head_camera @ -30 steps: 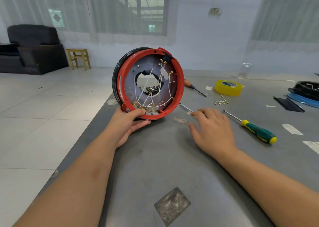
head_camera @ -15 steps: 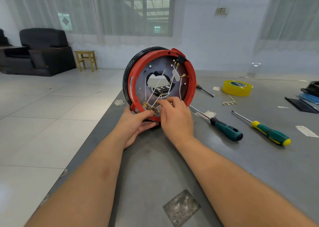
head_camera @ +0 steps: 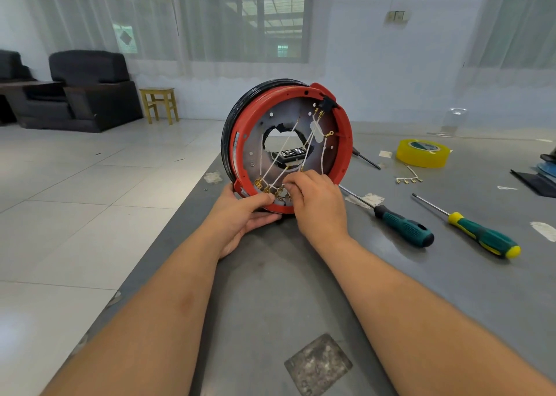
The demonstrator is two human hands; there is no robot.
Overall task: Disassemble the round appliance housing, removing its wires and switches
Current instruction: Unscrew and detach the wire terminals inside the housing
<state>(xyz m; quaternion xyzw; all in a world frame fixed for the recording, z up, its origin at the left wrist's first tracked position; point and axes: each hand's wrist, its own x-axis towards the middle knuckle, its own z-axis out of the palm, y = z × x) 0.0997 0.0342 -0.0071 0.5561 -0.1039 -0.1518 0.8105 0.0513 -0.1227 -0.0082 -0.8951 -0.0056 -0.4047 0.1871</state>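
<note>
right hand (head_camera: pixel 316 203) still at wires (head_camera: pixel 281 167), left hand (head_camera: pixel 243 212) still gripping housing (head_camera: pixel 343 155)

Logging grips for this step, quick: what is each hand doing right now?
Left hand: grips the lower rim of the round housing, holding it upright on the table.
Right hand: fingers curled, pinching the white wires at the brass terminals.

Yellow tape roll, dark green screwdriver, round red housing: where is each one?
Yellow tape roll (head_camera: pixel 423 154): head view, outer side wall.
Dark green screwdriver (head_camera: pixel 404 229): head view, handle.
Round red housing (head_camera: pixel 346 152): head view, right rim.
</note>
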